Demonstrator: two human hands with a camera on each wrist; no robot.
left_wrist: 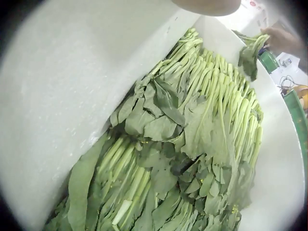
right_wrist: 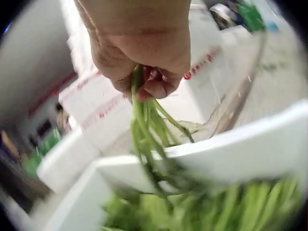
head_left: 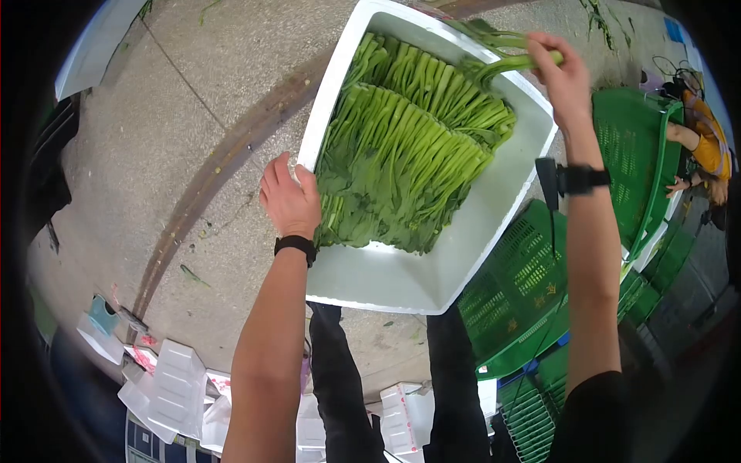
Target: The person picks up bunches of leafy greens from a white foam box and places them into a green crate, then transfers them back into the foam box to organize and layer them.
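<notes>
A white foam box (head_left: 482, 266) holds neat rows of green choy sum (head_left: 409, 139), stems side by side and leaves overlapping. My left hand (head_left: 291, 197) grips the box's left rim, its thumb at the edge and its fingers on the outer side. Above the far right corner, my right hand (head_left: 562, 81) pinches a few choy sum stalks (head_left: 505, 62) by their stem ends. Their leaves hang down over the far wall, blurred in the right wrist view. A thumb (left_wrist: 207, 4) of my left hand shows at the top of the left wrist view.
Green plastic crates (head_left: 513, 285) stand right of the box, with another person (head_left: 702, 139) beyond them. White foam boxes (right_wrist: 94, 108) are stacked nearby, and foam lids (head_left: 176, 386) lie behind my legs. A curved metal strip (head_left: 208, 166) crosses the concrete floor.
</notes>
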